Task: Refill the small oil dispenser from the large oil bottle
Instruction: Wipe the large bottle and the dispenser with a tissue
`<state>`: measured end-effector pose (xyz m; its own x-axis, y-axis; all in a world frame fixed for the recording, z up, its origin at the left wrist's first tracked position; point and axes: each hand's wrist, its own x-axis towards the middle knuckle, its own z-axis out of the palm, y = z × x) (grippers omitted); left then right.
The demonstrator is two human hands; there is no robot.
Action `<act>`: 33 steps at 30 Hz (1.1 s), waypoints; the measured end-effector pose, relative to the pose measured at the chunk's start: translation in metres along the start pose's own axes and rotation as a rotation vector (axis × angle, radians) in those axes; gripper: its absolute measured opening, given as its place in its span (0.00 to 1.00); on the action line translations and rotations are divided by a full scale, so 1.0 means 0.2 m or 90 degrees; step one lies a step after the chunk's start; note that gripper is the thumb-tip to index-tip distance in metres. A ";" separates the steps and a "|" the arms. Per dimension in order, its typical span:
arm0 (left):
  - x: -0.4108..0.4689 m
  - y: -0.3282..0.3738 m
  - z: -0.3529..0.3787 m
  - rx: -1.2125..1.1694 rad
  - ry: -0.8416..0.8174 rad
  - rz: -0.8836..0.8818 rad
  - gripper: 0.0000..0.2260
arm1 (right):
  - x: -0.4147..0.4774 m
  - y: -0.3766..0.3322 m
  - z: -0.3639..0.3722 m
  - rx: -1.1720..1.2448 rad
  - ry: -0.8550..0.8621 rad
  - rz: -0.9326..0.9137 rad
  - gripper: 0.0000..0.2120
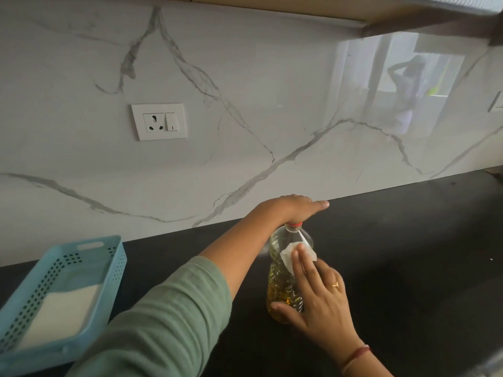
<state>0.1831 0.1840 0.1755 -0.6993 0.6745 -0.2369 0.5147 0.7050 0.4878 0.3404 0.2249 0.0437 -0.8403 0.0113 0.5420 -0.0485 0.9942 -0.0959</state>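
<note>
A clear plastic oil bottle [283, 287] with a red cap [294, 225] stands upright on the black counter [408, 254], partly filled with yellow oil. My left hand [291, 208] rests palm-down on top of the cap, fingers stretched out flat. My right hand [318, 292] lies against the bottle's near side, pressing a white tissue [288, 254] to its upper wall, thumb near the base. No small dispenser is in view.
A light blue perforated plastic basket [89, 268] with a white cloth or paper inside sits at the left on the counter. A white marble backsplash with a socket and switch plate [159, 121] rises behind. A cabinet underside hangs above.
</note>
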 end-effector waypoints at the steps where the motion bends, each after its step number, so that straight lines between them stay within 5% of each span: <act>1: 0.00 0.00 0.00 0.001 -0.002 -0.001 0.31 | 0.01 0.00 -0.02 -0.024 0.009 -0.004 0.40; 7: -0.01 0.02 -0.01 -0.011 -0.026 0.004 0.29 | 0.14 -0.11 -0.13 -0.166 -0.040 -0.050 0.41; 10: -0.03 0.04 -0.02 0.001 -0.019 0.006 0.29 | 0.25 -0.23 -0.17 -0.222 -0.171 -0.031 0.44; 18: 0.01 0.00 -0.01 0.000 -0.025 -0.021 0.26 | 0.69 -0.29 -0.22 -0.275 -0.476 0.121 0.29; 21: 0.02 0.00 -0.01 0.005 -0.024 -0.019 0.26 | 0.55 -0.31 -0.25 -0.309 -0.358 0.003 0.28; 25: 0.02 0.00 0.00 -0.007 -0.022 -0.030 0.28 | 0.34 -0.21 -0.20 -0.178 -0.107 -0.015 0.30; 30: 0.04 0.00 0.00 0.005 -0.024 -0.032 0.30 | 0.21 -0.01 -0.17 -0.076 0.159 -0.150 0.18; 33: 0.04 0.00 0.00 0.009 -0.020 -0.024 0.30 | 0.12 0.07 -0.08 0.098 0.277 -0.064 0.13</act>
<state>0.1778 0.1900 0.1736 -0.7031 0.6531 -0.2812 0.4949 0.7335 0.4659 0.3276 0.2412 0.0688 -0.5242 -0.0074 0.8516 -0.2254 0.9655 -0.1303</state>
